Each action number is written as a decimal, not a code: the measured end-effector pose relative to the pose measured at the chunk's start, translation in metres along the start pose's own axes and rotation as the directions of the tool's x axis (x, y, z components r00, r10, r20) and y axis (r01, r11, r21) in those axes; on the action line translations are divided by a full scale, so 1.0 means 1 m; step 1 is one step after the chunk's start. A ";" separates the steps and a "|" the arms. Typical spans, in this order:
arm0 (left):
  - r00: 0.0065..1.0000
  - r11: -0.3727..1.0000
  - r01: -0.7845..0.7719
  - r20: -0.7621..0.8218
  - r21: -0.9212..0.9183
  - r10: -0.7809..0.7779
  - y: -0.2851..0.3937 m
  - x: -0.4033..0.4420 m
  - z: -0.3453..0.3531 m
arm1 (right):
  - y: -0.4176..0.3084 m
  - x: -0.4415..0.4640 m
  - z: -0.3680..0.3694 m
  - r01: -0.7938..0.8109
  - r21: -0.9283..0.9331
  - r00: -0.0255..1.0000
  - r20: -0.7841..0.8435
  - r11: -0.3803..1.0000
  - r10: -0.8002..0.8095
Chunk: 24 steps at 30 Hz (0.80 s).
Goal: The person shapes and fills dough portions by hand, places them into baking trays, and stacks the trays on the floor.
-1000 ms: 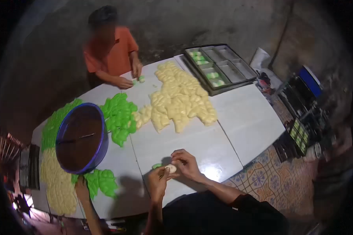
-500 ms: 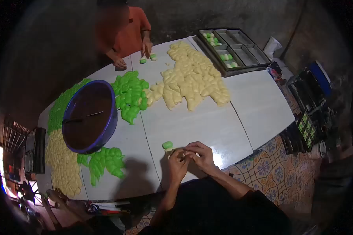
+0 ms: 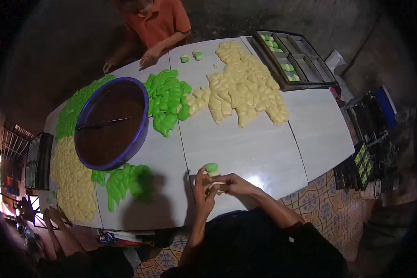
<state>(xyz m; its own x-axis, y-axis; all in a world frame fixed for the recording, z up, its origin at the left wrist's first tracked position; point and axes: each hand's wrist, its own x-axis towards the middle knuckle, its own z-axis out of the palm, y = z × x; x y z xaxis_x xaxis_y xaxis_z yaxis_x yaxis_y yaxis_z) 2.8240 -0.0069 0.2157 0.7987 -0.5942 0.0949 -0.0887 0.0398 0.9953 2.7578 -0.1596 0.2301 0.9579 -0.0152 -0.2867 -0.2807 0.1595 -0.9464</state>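
Note:
Close to the table's near edge, my left hand (image 3: 203,193) and my right hand (image 3: 236,184) meet. Their fingers are closed around a small cream piece of dough (image 3: 217,186), partly covered by the fingers. Just beyond my fingertips lies a green piece of dough (image 3: 211,167) with a cream piece (image 3: 214,173) against it on the tabletop. My left fingers are very near this pair; whether they touch it I cannot tell.
Cream dough pieces (image 3: 248,92) and green dough pieces (image 3: 164,99) cover parts of the table (image 3: 231,143). A purple basin (image 3: 141,139) holds brown filling and a stick-like tool. A divided tray (image 3: 289,86) holds two-coloured pieces. A person (image 3: 160,28) stands opposite; another's hands (image 3: 55,215) are at lower left.
My view has shifted, so the table sits slightly differently. My hands stay together around the dough, with my left fingers more upright. The person opposite has moved their hands away from the two-coloured pieces, leftward.

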 end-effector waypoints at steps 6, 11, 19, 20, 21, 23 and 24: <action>0.914 0.999 0.038 -0.405 0.030 -0.023 0.020 0.022 -0.001 | -0.016 0.068 -0.010 0.141 -0.173 0.945 -0.271 0.975 -0.185; 0.789 0.821 0.374 -0.317 -0.432 -0.526 -0.008 0.008 0.002 | 0.031 0.106 -0.051 0.299 -0.207 0.927 -0.169 0.932 -0.335; 0.828 0.757 0.206 -0.302 -0.620 -0.473 -0.077 -0.006 0.026 | 0.058 0.107 -0.058 0.524 -0.607 0.849 0.311 0.598 -0.428; 0.794 0.723 0.211 -0.316 -0.657 -0.519 -0.098 -0.005 0.020 | 0.075 0.113 -0.060 0.595 -0.632 0.791 0.353 0.496 -0.500; 0.757 0.689 0.211 -0.330 -0.694 -0.564 -0.119 -0.004 0.015 | 0.064 0.100 -0.059 0.635 -0.673 0.708 0.309 0.379 -0.635; 0.743 0.880 0.078 -0.561 -0.469 -0.365 -0.057 0.000 0.050 | 0.060 0.086 -0.057 0.620 -0.756 0.660 0.357 0.210 -0.661; 0.779 0.804 0.024 -0.492 -0.594 -0.388 -0.084 0.003 0.038 | 0.065 0.087 -0.056 0.595 -0.786 0.716 0.422 0.169 -0.556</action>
<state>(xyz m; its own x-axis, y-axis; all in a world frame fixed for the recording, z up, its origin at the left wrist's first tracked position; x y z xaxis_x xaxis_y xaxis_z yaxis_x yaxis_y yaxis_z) 2.8109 -0.0428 0.1318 0.9499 -0.0832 -0.3014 0.3019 0.4950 0.8147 2.8197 -0.2059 0.1354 0.8671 0.3172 0.3841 0.4753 -0.7577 -0.4471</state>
